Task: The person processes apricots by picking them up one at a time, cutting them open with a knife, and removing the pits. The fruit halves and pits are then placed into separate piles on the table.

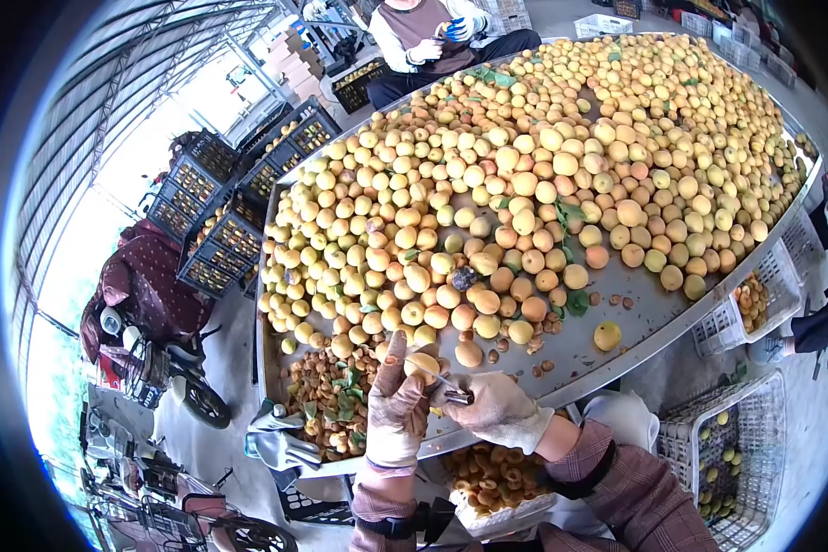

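My left hand (396, 416), in a stained pale glove, has its fingers closed round a yellow-orange apricot (421, 366), thumb raised beside it. Also gloved, my right hand (499, 411) grips a small knife (457, 396), its thin blade touching or very close to the apricot. Both hands are over the near edge of a metal table (580, 368) heaped with apricots (488, 193). Left of my hands lies a pile of apricot stones and scraps with leaves (327, 396). Below the table edge sits a container of halved apricots (497, 478).
A grey glove (281, 442) lies on the table's left corner. Crates of fruit (193, 184) are stacked at left, near a parked scooter (143, 340). A white crate (722, 451) stands at lower right. Another person (432, 37) sits across the table; someone else is at right.
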A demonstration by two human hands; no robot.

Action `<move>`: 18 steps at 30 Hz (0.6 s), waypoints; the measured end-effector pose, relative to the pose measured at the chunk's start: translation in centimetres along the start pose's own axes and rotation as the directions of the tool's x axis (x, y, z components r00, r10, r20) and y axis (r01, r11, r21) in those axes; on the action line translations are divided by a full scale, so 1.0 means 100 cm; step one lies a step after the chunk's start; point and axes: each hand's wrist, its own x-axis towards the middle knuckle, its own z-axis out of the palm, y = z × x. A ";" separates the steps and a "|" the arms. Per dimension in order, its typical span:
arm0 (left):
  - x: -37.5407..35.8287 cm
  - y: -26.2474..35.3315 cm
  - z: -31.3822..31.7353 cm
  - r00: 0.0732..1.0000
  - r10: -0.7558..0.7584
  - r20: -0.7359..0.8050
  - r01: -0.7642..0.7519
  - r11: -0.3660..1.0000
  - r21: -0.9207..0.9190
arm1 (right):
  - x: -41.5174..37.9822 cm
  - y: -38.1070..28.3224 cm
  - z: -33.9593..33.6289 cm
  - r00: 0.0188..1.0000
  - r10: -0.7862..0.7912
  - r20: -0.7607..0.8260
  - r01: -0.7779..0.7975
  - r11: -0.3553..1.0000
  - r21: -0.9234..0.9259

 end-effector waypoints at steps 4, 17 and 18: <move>0.000 0.000 0.004 0.999 -0.002 -0.053 0.002 1.000 0.005 | 0.002 0.000 -0.001 1.000 -0.004 -0.003 0.003 0.999 -0.038; -0.007 0.013 0.017 1.000 0.023 0.019 -0.029 0.856 0.516 | 0.006 -0.006 -0.009 0.995 0.098 0.027 -0.097 0.995 -0.039; -0.006 0.013 0.019 1.000 0.028 -0.013 -0.018 0.879 0.476 | 0.006 -0.007 -0.010 0.997 0.077 0.020 -0.078 0.997 0.008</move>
